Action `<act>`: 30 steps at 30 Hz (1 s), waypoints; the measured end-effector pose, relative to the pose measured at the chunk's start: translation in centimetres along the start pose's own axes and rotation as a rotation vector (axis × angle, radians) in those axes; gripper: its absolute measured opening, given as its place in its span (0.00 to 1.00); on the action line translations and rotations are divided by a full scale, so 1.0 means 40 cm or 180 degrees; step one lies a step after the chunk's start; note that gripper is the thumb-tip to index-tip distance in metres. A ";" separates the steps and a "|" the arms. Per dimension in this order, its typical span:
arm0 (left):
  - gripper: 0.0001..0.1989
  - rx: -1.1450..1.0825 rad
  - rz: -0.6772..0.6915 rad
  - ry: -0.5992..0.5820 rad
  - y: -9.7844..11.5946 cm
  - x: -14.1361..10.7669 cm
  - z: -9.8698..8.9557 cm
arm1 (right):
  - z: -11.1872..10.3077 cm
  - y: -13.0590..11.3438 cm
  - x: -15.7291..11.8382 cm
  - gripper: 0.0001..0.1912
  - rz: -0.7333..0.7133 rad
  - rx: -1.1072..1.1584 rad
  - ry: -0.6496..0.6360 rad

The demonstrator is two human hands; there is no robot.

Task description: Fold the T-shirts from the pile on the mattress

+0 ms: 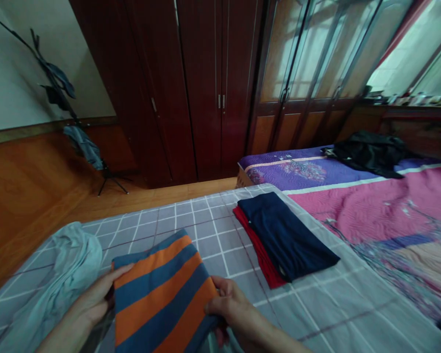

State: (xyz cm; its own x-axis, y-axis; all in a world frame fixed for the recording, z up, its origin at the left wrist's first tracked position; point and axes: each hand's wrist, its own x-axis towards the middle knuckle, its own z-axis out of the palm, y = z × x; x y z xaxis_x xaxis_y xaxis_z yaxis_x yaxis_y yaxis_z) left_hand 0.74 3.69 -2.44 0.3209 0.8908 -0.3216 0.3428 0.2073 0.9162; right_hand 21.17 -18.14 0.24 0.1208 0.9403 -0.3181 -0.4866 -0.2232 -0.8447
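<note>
A folded cloth with orange and blue-grey stripes [161, 294] is held up between my two hands over the bed. My left hand [97, 299] grips its left edge, with the thumb on top. At the right edge, my right hand [233, 306] pinches the cloth between thumb and fingers. Folded dark blue clothing [288, 235] lies on a red folded garment [259, 250], to the right of the striped cloth. A crumpled pale green cloth [71, 260] rests on the left, beside and beyond my left forearm.
The grey checked sheet [220, 245] covers the near bed. Beyond it are a purple and pink bedspread [353, 206] with a black garment [371, 149], dark red wardrobes [206, 59], and a coat stand [73, 115] at the left.
</note>
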 end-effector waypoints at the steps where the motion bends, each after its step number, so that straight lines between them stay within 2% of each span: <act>1: 0.07 -0.0109 -0.0245 -0.0109 0.010 -0.013 0.018 | -0.014 -0.016 -0.021 0.16 -0.0020 0.0054 -0.0008; 3: 0.09 -0.0448 -0.0788 -0.0380 0.035 -0.039 0.057 | -0.045 -0.043 -0.066 0.16 -0.0036 0.0159 0.0020; 5: 0.11 -0.0637 -0.0894 -0.0581 0.065 -0.058 0.101 | -0.080 -0.067 -0.108 0.16 -0.0072 0.0232 0.0103; 8: 0.11 -0.0684 -0.0714 -0.0784 0.127 -0.067 0.181 | -0.132 -0.109 -0.160 0.14 -0.0214 0.0221 0.0254; 11: 0.08 -0.0793 -0.0494 -0.1086 0.221 -0.059 0.279 | -0.180 -0.177 -0.201 0.13 -0.0393 0.0071 0.0446; 16: 0.06 -0.1566 -0.0053 -0.1708 0.410 -0.033 0.477 | -0.284 -0.329 -0.271 0.17 -0.0917 -0.0286 0.0881; 19: 0.06 -0.2091 0.0107 -0.1983 0.478 -0.002 0.605 | -0.387 -0.388 -0.300 0.17 -0.1230 -0.0361 0.1265; 22: 0.06 -0.2251 0.0140 -0.2036 0.474 0.042 0.730 | -0.510 -0.382 -0.294 0.14 -0.1252 -0.0186 0.1716; 25: 0.04 -0.2041 -0.0012 -0.1970 0.400 0.087 0.831 | -0.618 -0.308 -0.256 0.10 -0.1026 -0.0044 0.1984; 27: 0.02 -0.1827 -0.0138 -0.1893 0.334 0.115 0.874 | -0.669 -0.244 -0.230 0.07 -0.0876 -0.0022 0.2114; 30: 0.07 -0.1548 -0.0165 -0.1773 0.261 0.150 0.899 | -0.719 -0.171 -0.213 0.06 -0.0873 0.0076 0.2278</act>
State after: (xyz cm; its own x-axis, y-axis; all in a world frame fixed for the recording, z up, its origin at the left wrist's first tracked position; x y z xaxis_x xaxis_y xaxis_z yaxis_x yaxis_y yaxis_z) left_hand 38.00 -3.32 -3.39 0.7597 0.5648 -0.3223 -0.0186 0.5143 0.8574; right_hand 48.36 -32.00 -3.67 0.7667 0.5640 -0.3066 -0.3759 0.0073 -0.9266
